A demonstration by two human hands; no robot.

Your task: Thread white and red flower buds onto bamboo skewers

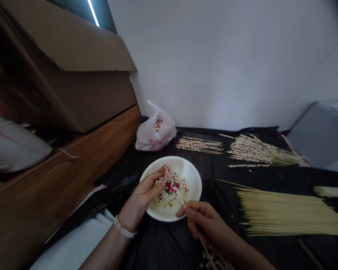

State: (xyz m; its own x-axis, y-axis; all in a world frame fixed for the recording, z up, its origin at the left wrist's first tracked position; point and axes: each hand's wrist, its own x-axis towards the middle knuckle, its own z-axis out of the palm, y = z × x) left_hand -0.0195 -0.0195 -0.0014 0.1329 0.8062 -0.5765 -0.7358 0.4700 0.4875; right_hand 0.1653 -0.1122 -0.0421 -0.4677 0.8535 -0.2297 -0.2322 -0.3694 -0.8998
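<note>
A thin bamboo skewer (202, 242) slants up from the lower edge of the view to above a white bowl (195, 174). My right hand (201, 215) pinches this skewer partway along, at the bowl's near right rim. Above the bowl, my left hand (150, 187), with a beaded bracelet (124, 228) at its wrist, has its fingers curled in at the skewer's upper end. Whether it also holds a small piece is hidden. Small cream and dark-red kernel-like pieces (163, 201) lie in the bowl, around a red and green printed pattern (171, 187) on its bottom.
Behind the bowl stands a white plastic bag (154, 135) of similar pieces. Threaded skewers lie in a small row (197, 145) and a larger pile (253, 150). Bare skewers (290, 213) lie at right on black sheeting (214, 174). A cardboard box (95, 93) stands left.
</note>
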